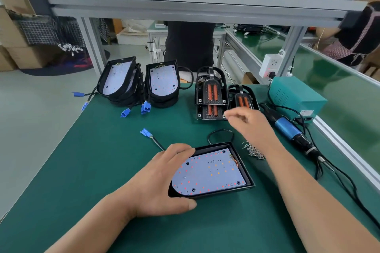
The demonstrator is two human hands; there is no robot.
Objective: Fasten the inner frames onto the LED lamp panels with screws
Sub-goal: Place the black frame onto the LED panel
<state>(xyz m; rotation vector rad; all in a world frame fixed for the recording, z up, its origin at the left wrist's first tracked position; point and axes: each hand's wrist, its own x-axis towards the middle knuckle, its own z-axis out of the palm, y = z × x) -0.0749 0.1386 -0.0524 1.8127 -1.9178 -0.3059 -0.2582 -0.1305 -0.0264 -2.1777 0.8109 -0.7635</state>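
early yet. gripping led panel [209, 172] at lower centre with left hand [162, 181], fingers curled round its edge. right hand [246, 119] poised by inner frames [211, 92], centre right; blurred, grasp unclear. no frame fitted; screws [254, 150], screwdriver [287, 129] lying on table [102, 170] at right.

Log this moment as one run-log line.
left hand: grips black-framed white LED lamp panel | right hand: blurred, near stacked black inner frames | metal screws: piled | blue electric screwdriver: unheld
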